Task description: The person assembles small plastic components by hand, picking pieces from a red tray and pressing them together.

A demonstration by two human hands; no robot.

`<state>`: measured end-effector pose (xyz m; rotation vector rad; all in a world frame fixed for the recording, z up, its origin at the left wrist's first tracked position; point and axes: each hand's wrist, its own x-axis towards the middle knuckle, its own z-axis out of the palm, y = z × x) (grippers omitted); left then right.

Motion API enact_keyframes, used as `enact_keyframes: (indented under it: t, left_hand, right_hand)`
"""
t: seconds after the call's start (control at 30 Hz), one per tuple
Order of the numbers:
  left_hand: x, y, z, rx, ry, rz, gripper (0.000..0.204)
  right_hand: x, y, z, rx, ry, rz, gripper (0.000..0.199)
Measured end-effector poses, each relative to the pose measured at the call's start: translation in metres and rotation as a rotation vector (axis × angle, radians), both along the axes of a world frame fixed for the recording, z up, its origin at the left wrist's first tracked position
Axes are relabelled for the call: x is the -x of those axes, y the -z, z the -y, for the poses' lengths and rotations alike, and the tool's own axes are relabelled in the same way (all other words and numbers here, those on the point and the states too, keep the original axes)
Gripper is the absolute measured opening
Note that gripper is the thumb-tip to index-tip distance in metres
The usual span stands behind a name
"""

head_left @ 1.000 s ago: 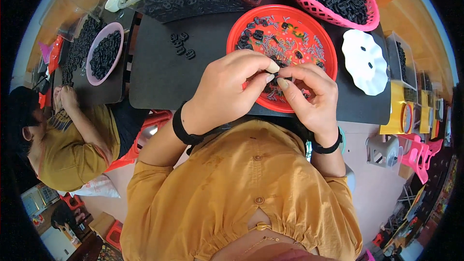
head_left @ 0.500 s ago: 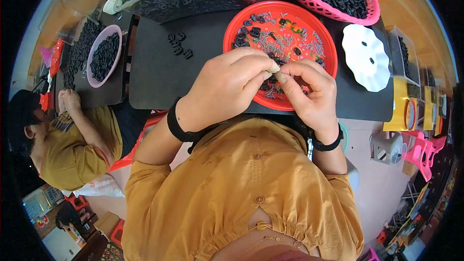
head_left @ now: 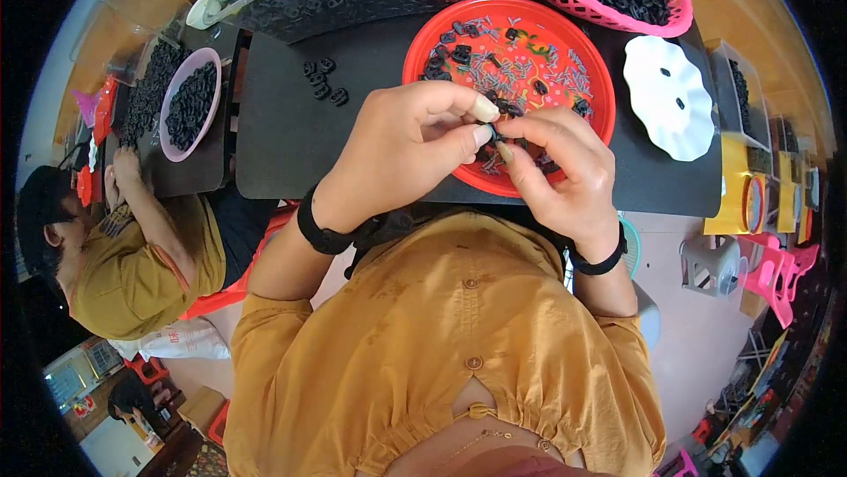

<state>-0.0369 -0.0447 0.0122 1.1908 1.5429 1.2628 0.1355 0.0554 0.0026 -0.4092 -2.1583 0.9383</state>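
Observation:
Over the red round tray (head_left: 422,40) my two hands meet at a small black plastic part (head_left: 495,134). The thumb and forefinger of my right hand (head_left: 569,168) pinch it. My left hand (head_left: 397,146) has its forefinger raised apart from the thumb, and the thumb tip comes up against the part. Its other fingers are mostly hidden. In the tray lie loose black parts (head_left: 460,54) and many small grey pins (head_left: 578,80), some of them covered by my hands. Whether a pin is in the held part is too small to tell.
Several black parts (head_left: 319,80) lie on the dark table (head_left: 282,146) at the left. A white scalloped plate (head_left: 666,128) holds two pieces. A pink basket (head_left: 679,0) and a clear bin (head_left: 353,0) of black parts stand behind. Another person (head_left: 146,256) works at the left beside a lilac bowl (head_left: 212,115).
My left forefinger has lifted away from the thumb, where both hands' fingertips were pressed together before. The black part now shows between my hands, slightly further left.

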Motion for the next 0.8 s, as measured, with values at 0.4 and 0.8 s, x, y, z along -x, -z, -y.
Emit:
enact_keyframes:
  t: [0.4, 0.8]
  left_hand:
    - [0.0036, -0.0031, -0.0025, 0.065, 0.066, 0.061, 0.02]
    - [0.0041, -0.006, -0.0043, 0.098, 0.106, 0.099, 0.02]
  right_hand:
    - [-0.0024, 0.0068, -0.0002, -0.19, -0.031, -0.05, 0.014]
    - [-0.0044, 0.0093, 0.0002, -0.136, -0.044, -0.04, 0.014]
